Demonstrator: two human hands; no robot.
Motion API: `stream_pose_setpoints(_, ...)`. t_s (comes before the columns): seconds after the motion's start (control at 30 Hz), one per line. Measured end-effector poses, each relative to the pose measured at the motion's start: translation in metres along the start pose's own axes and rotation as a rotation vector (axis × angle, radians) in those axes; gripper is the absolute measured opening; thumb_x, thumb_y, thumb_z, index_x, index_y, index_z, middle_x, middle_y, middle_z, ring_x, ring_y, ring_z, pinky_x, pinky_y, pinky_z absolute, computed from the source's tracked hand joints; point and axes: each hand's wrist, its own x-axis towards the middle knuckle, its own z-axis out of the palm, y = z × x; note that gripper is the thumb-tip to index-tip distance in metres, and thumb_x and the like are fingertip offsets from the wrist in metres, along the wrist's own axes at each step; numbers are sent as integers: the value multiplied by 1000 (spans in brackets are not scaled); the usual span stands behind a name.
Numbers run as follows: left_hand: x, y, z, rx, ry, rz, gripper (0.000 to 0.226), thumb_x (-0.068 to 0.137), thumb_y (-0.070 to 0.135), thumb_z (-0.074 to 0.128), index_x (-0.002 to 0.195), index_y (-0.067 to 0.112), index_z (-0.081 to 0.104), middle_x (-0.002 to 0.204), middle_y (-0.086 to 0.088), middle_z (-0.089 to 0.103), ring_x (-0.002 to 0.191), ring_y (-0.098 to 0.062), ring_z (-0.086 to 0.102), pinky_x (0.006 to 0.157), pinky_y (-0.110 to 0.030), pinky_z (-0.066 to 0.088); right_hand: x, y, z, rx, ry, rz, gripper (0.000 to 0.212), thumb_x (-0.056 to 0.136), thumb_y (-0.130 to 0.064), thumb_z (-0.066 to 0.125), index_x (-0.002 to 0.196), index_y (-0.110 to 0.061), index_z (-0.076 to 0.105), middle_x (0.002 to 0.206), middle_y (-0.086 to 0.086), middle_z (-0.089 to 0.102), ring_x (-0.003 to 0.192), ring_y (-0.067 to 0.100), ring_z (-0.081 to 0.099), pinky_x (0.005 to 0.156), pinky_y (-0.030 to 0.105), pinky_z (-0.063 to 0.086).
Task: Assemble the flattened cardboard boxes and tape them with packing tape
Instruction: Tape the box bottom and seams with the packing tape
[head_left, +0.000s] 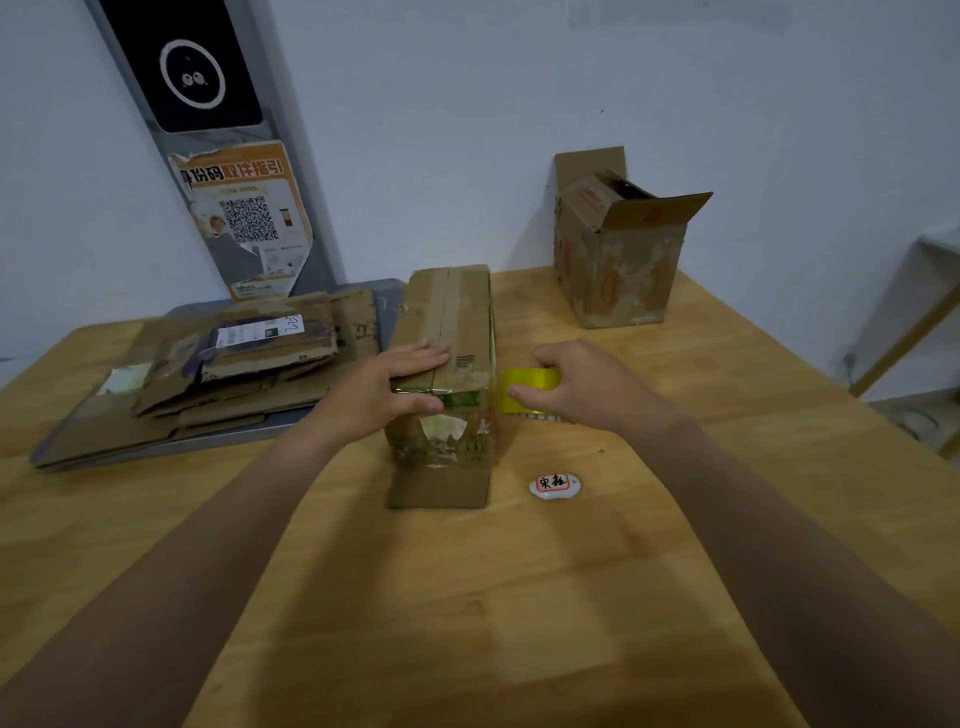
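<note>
Head view, looking down on a light wooden table (467, 597): a long, worn brown cardboard box (457, 322) lies at the middle of it, running from near to far, with a strip of tape along the seam of its top face. At its near end a loose cardboard flap (439, 486) lies flat on the table. The left hand (395, 384) rests on the near part of the box's top, fingers straight and together across the cardboard, thumb down over the near face, where a glossy greenish strip runs along the top edge. Just right of the box's near corner, the right hand (582, 384) grips a yellow roll of packing tape (532, 382), fingers curled over it and the thumb on its near side; the roll sits close against the box's right side. A small white oval tag (554, 486) with black characters in a red frame lies on the table near the flap, to its right. On the left, a stack of flattened cardboard boxes (249, 374) lies on a flat grey board (387, 306). At the far right stands an upright brown cardboard carton (618, 265) with its top flaps open. Behind the stack, a tall dark panel (208, 78) bearing a torn orange poster (244, 218) with a QR code leans on the pale wall.
</note>
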Motion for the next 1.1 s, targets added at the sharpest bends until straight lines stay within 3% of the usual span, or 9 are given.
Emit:
stream_pose_setpoints(0.17, -8, -11, -24, -209, -86, -9, 61, 67, 25, 86, 124, 39, 69, 128, 38, 59, 137, 13, 40, 109, -4, 31, 3, 5, 8, 113, -27, 0, 40, 79, -66, 64, 64, -31, 50, 61, 3, 58, 47, 15, 64, 45, 37, 48)
stream_pose_setpoints(0.33, -13, -16, -47, -203, -251, -9, 60, 83, 1, 79, 135, 28, 65, 140, 32, 55, 141, 14, 34, 114, -9, 29, 3, 10, 11, 142, -35, -1, 52, 82, -59, 66, 70, -11, 49, 70, 15, 57, 45, 18, 63, 43, 37, 46)
stream_pose_setpoints(0.5, -14, -15, -49, -231, -303, 9, 65, 87, -18, 67, 138, 24, 63, 148, 27, 51, 145, 13, 26, 109, -10, 37, 0, 11, 14, 127, -22, 8, 45, 94, -39, 70, 72, -5, 50, 63, 8, 52, 46, 18, 63, 45, 33, 46)
stream_pose_setpoints(0.6, -17, -18, -49, -240, -307, 25, 69, 88, -20, 63, 139, 25, 61, 150, 27, 49, 147, 12, 23, 118, -19, 30, 0, 8, 16, 115, -14, 8, 44, 95, -38, 69, 72, -5, 51, 62, 13, 53, 45, 14, 61, 43, 29, 46)
stream_pose_setpoints(0.67, -15, -19, -52, -219, -335, 31, 69, 89, -20, 63, 139, 27, 61, 151, 28, 47, 147, 12, 22, 121, -24, 26, 1, 7, 15, 107, -12, -2, 45, 95, -38, 69, 71, -5, 50, 64, 16, 54, 44, 13, 61, 42, 24, 44)
stream_pose_setpoints(0.77, -12, -20, -57, -168, -361, 53, 66, 89, -16, 65, 138, 29, 62, 150, 28, 48, 147, 11, 24, 123, -28, 22, 1, 5, 14, 70, -22, -9, 44, 95, -40, 68, 69, -10, 48, 65, 13, 54, 45, 16, 61, 45, 34, 46)
stream_pose_setpoints(0.93, -14, -13, -49, -102, -203, 18, 54, 89, -3, 73, 125, 37, 71, 137, 29, 61, 139, 10, 41, 124, -35, 28, 4, -5, 10, -60, -2, -45, 44, 96, -45, 63, 73, -9, 54, 63, 12, 59, 52, 18, 59, 58, 46, 50)
stream_pose_setpoints(1.03, -12, 9, -39, 97, -85, 29, 35, 96, 36, 69, 128, 47, 65, 120, 21, 61, 122, -3, 53, 110, -41, 42, 3, -18, 9, -150, -6, -117, 39, 96, -50, 62, 70, -23, 53, 64, 1, 60, 59, 14, 59, 65, 45, 51)
stream_pose_setpoints(1.1, -11, 25, -24, 235, -30, 24, 37, 100, 54, 53, 137, 52, 58, 114, 12, 51, 118, -18, 47, 104, -46, 41, 2, -29, 12, -131, -41, -139, 36, 94, -55, 63, 72, -28, 53, 66, -2, 61, 60, 10, 59, 66, 43, 52)
